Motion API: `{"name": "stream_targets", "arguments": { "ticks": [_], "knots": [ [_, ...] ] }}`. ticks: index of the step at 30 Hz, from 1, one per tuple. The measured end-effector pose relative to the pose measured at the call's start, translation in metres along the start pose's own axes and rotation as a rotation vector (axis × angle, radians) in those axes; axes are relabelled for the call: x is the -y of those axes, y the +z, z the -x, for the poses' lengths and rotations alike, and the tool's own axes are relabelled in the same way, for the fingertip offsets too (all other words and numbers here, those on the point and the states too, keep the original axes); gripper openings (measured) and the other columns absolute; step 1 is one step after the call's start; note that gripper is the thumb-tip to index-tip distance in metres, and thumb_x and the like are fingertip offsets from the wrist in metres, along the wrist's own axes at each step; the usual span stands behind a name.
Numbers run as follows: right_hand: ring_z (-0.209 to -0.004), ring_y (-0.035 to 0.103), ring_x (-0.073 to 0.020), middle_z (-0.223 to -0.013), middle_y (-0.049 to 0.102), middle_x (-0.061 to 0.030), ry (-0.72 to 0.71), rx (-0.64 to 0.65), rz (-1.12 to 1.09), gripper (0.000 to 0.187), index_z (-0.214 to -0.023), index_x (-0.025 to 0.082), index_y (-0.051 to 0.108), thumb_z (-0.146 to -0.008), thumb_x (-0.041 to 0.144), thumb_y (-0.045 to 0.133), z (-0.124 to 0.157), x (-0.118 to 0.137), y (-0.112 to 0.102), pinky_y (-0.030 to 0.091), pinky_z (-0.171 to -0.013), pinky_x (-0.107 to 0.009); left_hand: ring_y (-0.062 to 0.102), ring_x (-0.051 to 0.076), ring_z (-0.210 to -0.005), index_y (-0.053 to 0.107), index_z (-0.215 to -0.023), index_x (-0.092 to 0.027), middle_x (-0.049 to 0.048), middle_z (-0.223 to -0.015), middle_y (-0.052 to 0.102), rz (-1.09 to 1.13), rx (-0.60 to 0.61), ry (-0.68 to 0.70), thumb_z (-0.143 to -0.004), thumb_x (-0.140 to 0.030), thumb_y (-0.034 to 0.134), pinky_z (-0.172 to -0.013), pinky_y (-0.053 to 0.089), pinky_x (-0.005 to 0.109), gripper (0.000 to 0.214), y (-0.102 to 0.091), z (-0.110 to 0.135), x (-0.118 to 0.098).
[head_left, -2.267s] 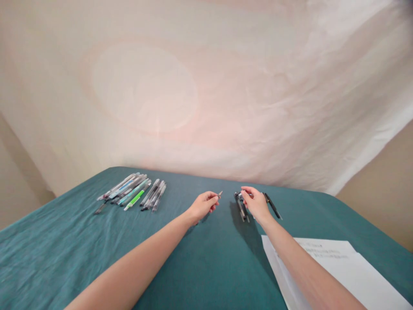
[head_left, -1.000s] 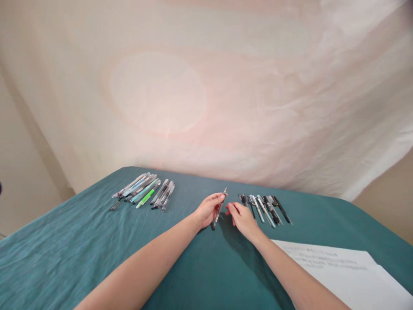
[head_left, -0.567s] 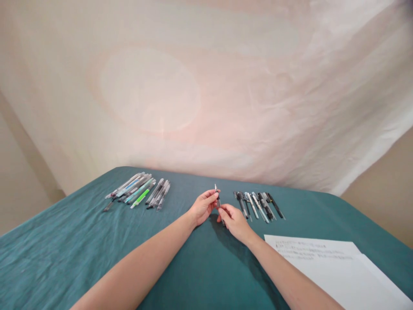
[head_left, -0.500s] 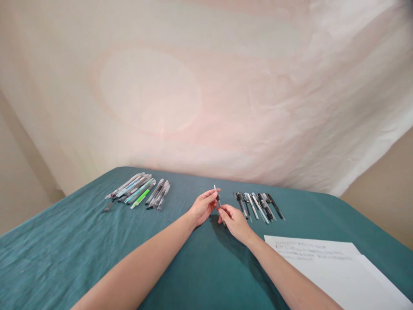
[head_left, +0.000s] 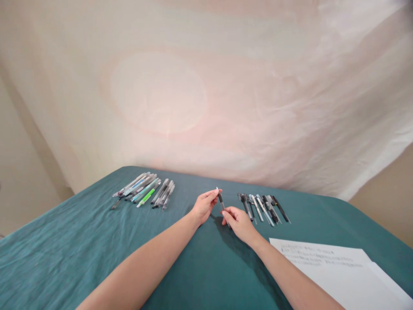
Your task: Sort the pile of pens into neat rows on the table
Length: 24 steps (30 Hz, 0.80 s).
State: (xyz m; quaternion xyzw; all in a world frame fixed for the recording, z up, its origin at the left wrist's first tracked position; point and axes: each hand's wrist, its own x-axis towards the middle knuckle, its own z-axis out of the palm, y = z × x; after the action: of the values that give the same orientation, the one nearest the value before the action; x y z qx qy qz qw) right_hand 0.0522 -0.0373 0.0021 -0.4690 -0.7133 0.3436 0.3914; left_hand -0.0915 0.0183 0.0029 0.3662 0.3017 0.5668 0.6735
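In the middle of the table, a pen with a dark grip is held upright at a slant between my two hands. My left hand pinches its upper end, where a small silvery tip shows above the fingertips. Whether that tip is loose from the barrel I cannot tell. Lower down, the fingers of my right hand close round the barrel, and the pen's bottom end pokes out beneath them. Just right of that hand lies a row of black and pale pens.
A larger pile of pens, one bright green, lies at the left, with a bundle of clear, dark-capped pens beside it. Sheets of paper with handwriting rest at the front right. A green cloth covers the table; a pale sheet hangs behind.
The view has shifted slightly, moving everything a little to the right. My right hand has drawn slightly down from the left, and more of the pen's barrel shows between them.
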Motion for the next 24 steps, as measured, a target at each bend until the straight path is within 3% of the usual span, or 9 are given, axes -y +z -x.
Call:
{"name": "stream_targets", "arguments": {
  "ticks": [8, 14, 21, 24],
  "knots": [
    [-0.052, 0.054, -0.0114, -0.059, 0.061, 0.0003, 0.040, -0.017, -0.106, 0.024, -0.076, 0.016, 0.055, -0.077, 0.040, 0.050, -0.0007, -0.0040, 0.0011, 0.039, -0.050, -0.020, 0.047, 0.005, -0.059, 0.067, -0.084, -0.011, 0.0031, -0.073, 0.061, 0.012, -0.024, 0.025, -0.060, -0.030, 0.071, -0.060, 0.039, 0.019, 0.032, -0.0018, -0.0011, 0.0020],
    [-0.048, 0.047, -0.0110, -0.053, 0.056, 0.0012, 0.014, 0.022, -0.063, 0.040, -0.078, 0.016, 0.059, -0.087, 0.043, 0.031, -0.0013, -0.0024, -0.0020, 0.036, -0.050, -0.021, 0.047, 0.004, -0.057, 0.067, -0.082, -0.011, 0.0017, -0.068, 0.059, 0.064, -0.052, 0.011, -0.060, -0.028, 0.071, -0.057, 0.039, 0.017, 0.028, -0.0039, -0.0038, 0.0015],
    [-0.053, 0.050, -0.0105, -0.063, 0.059, 0.0005, 0.032, -0.017, -0.087, 0.026, -0.076, 0.017, 0.054, -0.080, 0.041, 0.048, -0.0006, -0.0055, -0.0014, 0.037, -0.050, -0.020, 0.048, 0.004, -0.057, 0.067, -0.081, -0.011, 0.0021, -0.067, 0.061, 0.080, -0.038, 0.000, -0.058, -0.027, 0.073, -0.057, 0.040, 0.017, 0.029, -0.0024, -0.0031, 0.0008],
    [-0.053, 0.050, -0.0110, -0.064, 0.062, -0.0003, 0.059, -0.001, -0.115, 0.027, -0.083, 0.017, 0.054, -0.080, 0.042, 0.047, -0.0006, -0.0045, -0.0022, 0.037, -0.050, -0.020, 0.049, 0.004, -0.057, 0.067, -0.081, -0.011, 0.0021, -0.066, 0.061, 0.092, -0.041, -0.001, -0.058, -0.026, 0.073, -0.057, 0.040, 0.017, 0.028, -0.0023, -0.0039, 0.0010]
  ]
}}
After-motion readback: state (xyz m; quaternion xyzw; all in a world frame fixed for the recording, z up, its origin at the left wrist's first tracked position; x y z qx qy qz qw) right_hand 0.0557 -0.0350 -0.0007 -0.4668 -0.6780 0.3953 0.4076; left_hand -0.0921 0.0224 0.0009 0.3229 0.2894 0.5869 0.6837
